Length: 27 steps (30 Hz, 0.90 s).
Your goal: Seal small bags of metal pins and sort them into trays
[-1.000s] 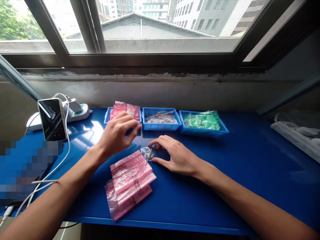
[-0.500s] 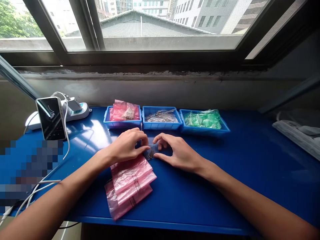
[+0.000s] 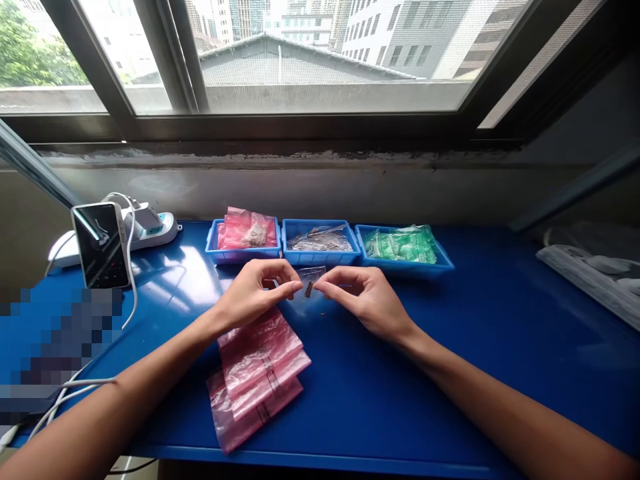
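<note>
Between my two hands is a small clear plastic bag (image 3: 313,273) with a few thin dark metal pieces, perhaps screws, at its lower part. My left hand (image 3: 265,287) pinches its left edge between thumb and fingers. On the other side my right hand (image 3: 365,293) grips the right edge in the same way. Below my left wrist, overlapping pink plastic bags (image 3: 265,373) with dark printed marks lie flat on the blue table (image 3: 380,400).
Three blue trays stand along the wall: one with pink bags (image 3: 247,230), one with clear bags (image 3: 320,240), one with green bags (image 3: 400,245). At left are a propped phone (image 3: 101,247), a white power strip (image 3: 160,233) and cables. A clear plastic container (image 3: 590,283) sits far right.
The clear bag has come up slightly, held at both sides. My right thumb and fingers, spread apart before, have closed on its right edge. The view has shifted a little.
</note>
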{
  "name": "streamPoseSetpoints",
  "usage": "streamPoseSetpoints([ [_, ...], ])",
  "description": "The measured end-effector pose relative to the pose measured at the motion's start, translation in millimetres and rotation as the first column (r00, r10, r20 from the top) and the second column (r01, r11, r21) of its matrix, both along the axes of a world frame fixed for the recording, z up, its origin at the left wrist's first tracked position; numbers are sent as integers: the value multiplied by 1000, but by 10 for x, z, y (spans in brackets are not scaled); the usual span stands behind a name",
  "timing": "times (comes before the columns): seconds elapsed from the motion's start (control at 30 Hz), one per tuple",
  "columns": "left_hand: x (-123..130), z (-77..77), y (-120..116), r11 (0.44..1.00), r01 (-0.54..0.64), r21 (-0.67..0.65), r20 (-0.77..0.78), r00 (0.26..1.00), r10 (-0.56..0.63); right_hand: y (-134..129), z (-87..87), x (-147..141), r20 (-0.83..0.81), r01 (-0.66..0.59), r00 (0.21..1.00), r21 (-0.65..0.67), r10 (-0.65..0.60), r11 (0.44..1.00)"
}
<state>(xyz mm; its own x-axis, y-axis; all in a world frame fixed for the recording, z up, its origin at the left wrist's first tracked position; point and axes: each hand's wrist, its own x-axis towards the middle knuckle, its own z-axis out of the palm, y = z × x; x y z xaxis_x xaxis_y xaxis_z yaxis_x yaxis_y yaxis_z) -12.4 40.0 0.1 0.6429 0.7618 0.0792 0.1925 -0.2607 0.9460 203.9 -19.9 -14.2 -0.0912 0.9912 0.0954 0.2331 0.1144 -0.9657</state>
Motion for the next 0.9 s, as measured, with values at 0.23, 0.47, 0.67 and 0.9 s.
streamPoseSetpoints([
  [0.23, 13, 36, -37, 987, -17, -157, 58, 998, 27, -10, 11, -13, -31, 11, 999, -12, -11, 1000],
  [0.47, 24, 4, -82, 992, -44, -122, 93, 994, 55, -6, -40, -20, -87, 26, 996, 25, -24, 999],
  [0.67, -5, -63, -125, 874, -167, 456, 139, 984, 115, -57, -50, -21, 7, 113, 993, 244, -119, 963],
  [0.9, -19, -63, -119, 719, -185, 670, 205, 977, 60, -107, -30, -58, 30, 113, 990, 389, -135, 914],
])
